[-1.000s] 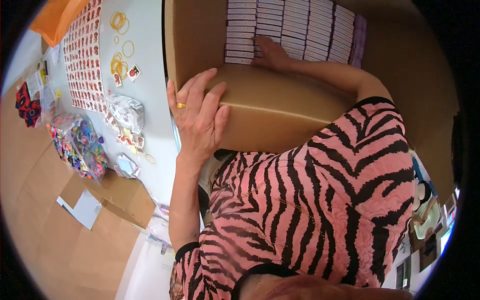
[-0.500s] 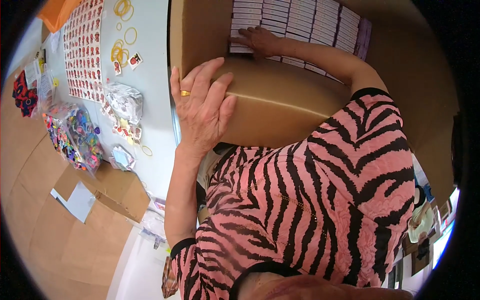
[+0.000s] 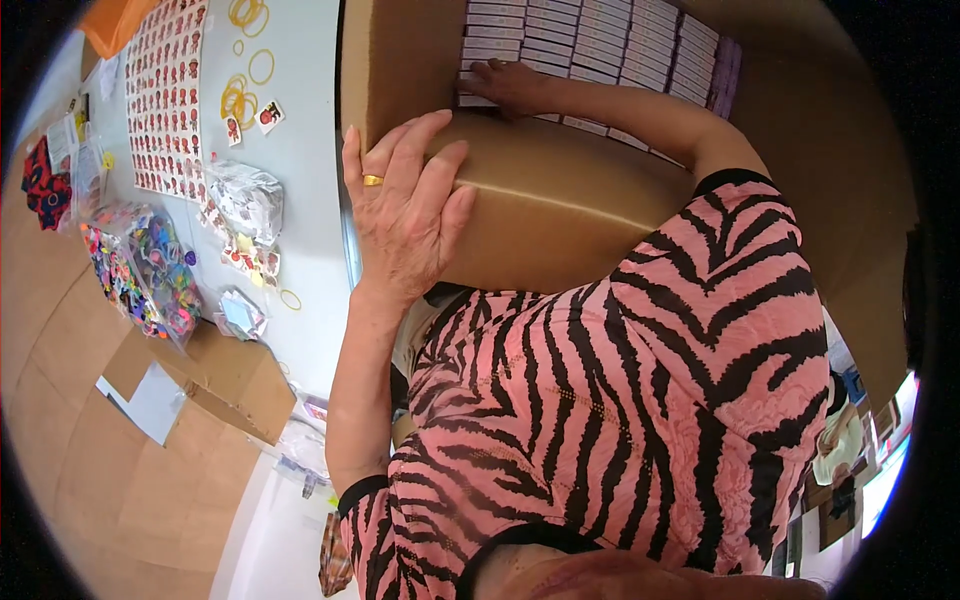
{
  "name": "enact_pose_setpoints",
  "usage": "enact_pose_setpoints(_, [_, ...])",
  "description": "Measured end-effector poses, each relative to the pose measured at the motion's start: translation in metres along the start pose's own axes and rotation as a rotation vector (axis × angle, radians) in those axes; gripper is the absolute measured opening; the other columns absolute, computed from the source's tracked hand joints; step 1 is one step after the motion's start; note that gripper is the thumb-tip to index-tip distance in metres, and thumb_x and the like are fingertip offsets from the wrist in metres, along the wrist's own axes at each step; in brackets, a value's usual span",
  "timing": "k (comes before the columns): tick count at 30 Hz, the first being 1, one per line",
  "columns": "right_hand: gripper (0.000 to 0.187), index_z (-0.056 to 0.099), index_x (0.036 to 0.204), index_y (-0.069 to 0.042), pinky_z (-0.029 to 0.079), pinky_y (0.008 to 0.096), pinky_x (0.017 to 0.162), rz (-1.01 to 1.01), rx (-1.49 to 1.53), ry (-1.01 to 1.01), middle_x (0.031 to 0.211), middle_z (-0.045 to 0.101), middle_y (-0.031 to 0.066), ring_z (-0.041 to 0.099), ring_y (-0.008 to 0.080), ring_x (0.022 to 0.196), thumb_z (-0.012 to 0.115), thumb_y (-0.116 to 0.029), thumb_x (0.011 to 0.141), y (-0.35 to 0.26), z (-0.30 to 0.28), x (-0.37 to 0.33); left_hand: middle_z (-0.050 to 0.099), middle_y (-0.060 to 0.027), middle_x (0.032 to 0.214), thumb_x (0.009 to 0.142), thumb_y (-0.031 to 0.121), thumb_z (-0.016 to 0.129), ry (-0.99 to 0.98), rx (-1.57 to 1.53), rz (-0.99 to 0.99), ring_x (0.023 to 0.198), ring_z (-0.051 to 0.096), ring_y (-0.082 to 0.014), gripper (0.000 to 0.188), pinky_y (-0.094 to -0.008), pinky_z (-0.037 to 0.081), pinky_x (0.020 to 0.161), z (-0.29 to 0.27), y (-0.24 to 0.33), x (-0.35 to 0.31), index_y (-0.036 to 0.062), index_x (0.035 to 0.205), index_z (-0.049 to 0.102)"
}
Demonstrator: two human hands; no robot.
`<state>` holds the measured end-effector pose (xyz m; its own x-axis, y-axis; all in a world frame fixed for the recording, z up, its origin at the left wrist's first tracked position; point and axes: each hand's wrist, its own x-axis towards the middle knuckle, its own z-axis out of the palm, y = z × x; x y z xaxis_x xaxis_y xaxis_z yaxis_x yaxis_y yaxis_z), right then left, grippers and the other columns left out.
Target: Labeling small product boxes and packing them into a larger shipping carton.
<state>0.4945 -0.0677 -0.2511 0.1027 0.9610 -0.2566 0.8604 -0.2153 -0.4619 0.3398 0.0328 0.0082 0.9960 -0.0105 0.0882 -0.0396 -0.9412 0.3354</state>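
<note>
A large brown cardboard carton (image 3: 560, 215) stands open in front of me, with rows of slim white-and-purple boxes (image 3: 600, 45) packed inside. My right hand (image 3: 510, 88) reaches into it and lies over the boxes at the near left end of the rows. Its fingers stretch leftward across them; the fingertips are partly hard to make out. At the carton's near left corner rests my left hand (image 3: 405, 205), a gold ring on one finger. Its fingers are extended and somewhat apart over the cardboard edge, holding nothing.
Left of the carton, a pale table (image 3: 305, 200) carries a sticker sheet (image 3: 165, 95), yellow rubber bands (image 3: 238, 100) and clear bags (image 3: 245, 200). A bag of colourful small items (image 3: 145, 270) lies farther left, above an open cardboard box (image 3: 235, 385).
My right hand has shifted slightly down and left over the boxes, its fingers closer together. My left hand stays on the carton's corner.
</note>
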Motion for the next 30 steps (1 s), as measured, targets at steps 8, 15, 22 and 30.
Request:
enact_pose_setpoints(8, [0.078, 0.038, 0.137, -0.018, 0.050, 0.0472, 0.085, -0.072, -0.070, -0.001, 0.132, 0.040, 0.0210, 0.051, 0.0386, 0.109, 0.072, -0.020, 0.067, 0.011, 0.013, -0.015, 0.054, -0.0068, 0.124, 0.090, 0.029, 0.049, -0.022, 0.005, -0.018, 0.116, 0.049, -0.0259, 0.029, -0.0484, 0.015, 0.111, -0.002, 0.002, -0.004, 0.0073, 0.103, 0.063])
enact_pose_setpoints(15, [0.067, 0.041, 0.136, -0.025, 0.048, 0.0472, 0.087, -0.079, -0.048, -0.004, 0.133, 0.039, 0.0214, 0.048, 0.0382, 0.113, 0.066, -0.020, 0.074, 0.001, -0.010, -0.028, 0.054, -0.0077, 0.124, 0.092, 0.030, 0.047, -0.021, -0.012, -0.005, 0.115, 0.050, -0.0259, 0.030, -0.0482, 0.013, 0.111, -0.003, 0.003, 0.000, 0.0069, 0.104, 0.062])
enact_pose_setpoints(22, [0.076, 0.032, 0.140, -0.027, 0.048, 0.0471, 0.087, 0.001, -0.040, -0.038, 0.131, 0.040, 0.0189, 0.048, 0.0381, 0.115, 0.067, -0.015, 0.073, 0.022, -0.006, -0.077, 0.054, -0.0071, 0.124, 0.092, 0.030, 0.047, -0.040, -0.023, -0.014, 0.114, 0.051, -0.0248, 0.030, -0.0477, 0.013, 0.111, -0.002, 0.001, 0.000, 0.0071, 0.103, 0.062])
enact_pose_setpoints(30, [0.071, 0.034, 0.139, -0.015, 0.045, 0.0469, 0.090, 0.088, -0.137, -0.125, 0.137, 0.039, 0.0190, 0.045, 0.0353, 0.119, 0.064, -0.011, 0.075, 0.052, 0.027, -0.126, 0.054, -0.0065, 0.124, 0.091, 0.031, 0.048, -0.032, -0.026, 0.001, 0.115, 0.050, -0.0248, 0.030, -0.0476, 0.013, 0.111, -0.002, 0.001, 0.000, 0.0077, 0.103, 0.063])
